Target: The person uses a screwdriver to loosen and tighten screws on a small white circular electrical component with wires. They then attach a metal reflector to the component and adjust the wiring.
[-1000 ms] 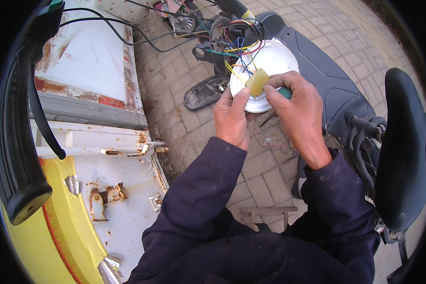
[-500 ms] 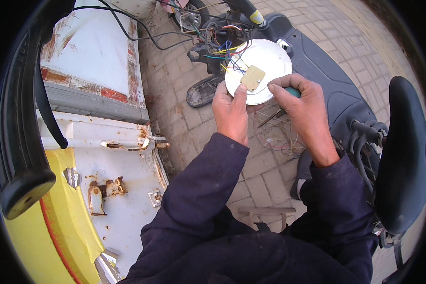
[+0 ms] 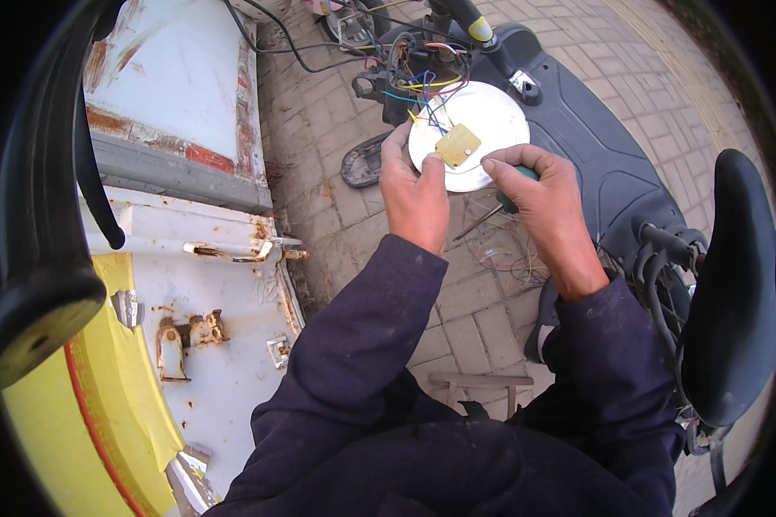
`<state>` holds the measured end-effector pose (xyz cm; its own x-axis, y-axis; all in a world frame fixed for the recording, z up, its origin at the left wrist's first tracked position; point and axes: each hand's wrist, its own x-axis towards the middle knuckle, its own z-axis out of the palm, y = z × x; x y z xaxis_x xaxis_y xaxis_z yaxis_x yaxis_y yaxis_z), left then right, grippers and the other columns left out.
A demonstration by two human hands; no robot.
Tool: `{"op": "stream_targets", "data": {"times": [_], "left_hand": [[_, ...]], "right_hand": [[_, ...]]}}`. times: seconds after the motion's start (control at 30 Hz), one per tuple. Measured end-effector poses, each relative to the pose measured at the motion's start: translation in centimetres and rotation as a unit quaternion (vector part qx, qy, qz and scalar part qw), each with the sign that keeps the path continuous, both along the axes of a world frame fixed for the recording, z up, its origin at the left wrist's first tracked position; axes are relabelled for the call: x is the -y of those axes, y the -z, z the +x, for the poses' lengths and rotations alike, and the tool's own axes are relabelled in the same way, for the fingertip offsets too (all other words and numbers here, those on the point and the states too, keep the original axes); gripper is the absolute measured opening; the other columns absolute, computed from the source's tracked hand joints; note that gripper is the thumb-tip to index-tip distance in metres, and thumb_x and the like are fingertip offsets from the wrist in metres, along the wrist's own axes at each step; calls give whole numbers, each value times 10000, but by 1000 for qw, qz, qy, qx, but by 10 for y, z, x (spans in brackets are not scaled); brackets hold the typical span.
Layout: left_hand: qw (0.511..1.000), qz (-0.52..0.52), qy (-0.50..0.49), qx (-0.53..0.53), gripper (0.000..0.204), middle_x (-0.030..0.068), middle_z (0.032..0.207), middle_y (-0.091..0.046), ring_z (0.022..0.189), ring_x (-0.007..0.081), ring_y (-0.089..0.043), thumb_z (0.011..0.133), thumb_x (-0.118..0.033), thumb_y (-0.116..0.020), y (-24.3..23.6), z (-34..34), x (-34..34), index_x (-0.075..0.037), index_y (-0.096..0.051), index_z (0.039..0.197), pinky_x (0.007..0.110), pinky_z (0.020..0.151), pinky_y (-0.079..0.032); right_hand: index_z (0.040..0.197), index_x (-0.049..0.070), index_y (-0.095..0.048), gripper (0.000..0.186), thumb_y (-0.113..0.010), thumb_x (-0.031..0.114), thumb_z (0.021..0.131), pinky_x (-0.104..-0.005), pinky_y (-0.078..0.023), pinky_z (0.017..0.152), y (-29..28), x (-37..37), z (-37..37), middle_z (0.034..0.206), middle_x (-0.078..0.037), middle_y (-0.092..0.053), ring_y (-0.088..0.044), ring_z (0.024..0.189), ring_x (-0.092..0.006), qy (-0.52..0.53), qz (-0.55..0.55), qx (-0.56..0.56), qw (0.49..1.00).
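Observation:
My left hand (image 3: 416,194) is closed on the near left rim of a round white plate (image 3: 496,116), its thumb at the edge of a flat brass-coloured square piece (image 3: 458,145). That piece lies on the plate, with a small light round spot near its lower right corner. Blue, yellow and other thin wires (image 3: 428,95) run from beside it to the scooter's front. My right hand (image 3: 539,198) is closed around the green handle of a screwdriver (image 3: 509,202), whose shaft points down and left. Its thumb and forefinger meet at the plate's near right edge; whether they pinch something small is hidden.
A dark electric scooter (image 3: 586,129) stands beyond and to the right, its black saddle (image 3: 733,284) at my right. Loose wires (image 3: 509,258) lie on the paving. A small wooden stool (image 3: 483,381) stands below me. On the left are a rusty white panel (image 3: 233,379) and a black handlebar grip (image 3: 43,293).
The view has shifted slightly. Both hands keep their hold on the plate and screwdriver; the right thumb and forefinger have moved slightly left along the plate's edge.

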<state>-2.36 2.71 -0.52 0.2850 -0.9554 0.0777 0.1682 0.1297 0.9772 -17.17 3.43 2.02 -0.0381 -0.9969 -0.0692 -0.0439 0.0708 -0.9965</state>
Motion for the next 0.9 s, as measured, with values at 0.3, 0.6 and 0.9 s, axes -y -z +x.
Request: {"op": "stream_targets", "data": {"times": [0.3,0.6,0.9], "left_hand": [[985,-25,-37,164,248,190,1205,-582,1024,212,-630,915,8,-463,-8,10,-2,17,-567,1141,328,855,-531],[954,-70,4,293,157,149,1131,-554,1027,278,-597,937,-45,-551,1,-6,-8,9,-663,1033,367,913,-478],[946,-83,29,312,178,152,1133,-555,1056,311,-594,864,-90,-715,-3,-9,-11,-1,-702,1018,380,915,-478]], "right_hand": [[931,-39,-734,212,-698,157,861,-251,-466,663,-12,-4,-3,790,-60,-688,-606,714,-102,-2,-13,-26,1000],[921,20,-755,249,-696,241,821,-346,-491,658,1,1,-1,721,-125,-687,-659,663,-214,26,-78,-153,985],[882,-19,-742,249,-713,218,812,-305,-497,644,-2,10,-7,715,-98,-701,-645,667,-141,5,-8,-97,995]]}}
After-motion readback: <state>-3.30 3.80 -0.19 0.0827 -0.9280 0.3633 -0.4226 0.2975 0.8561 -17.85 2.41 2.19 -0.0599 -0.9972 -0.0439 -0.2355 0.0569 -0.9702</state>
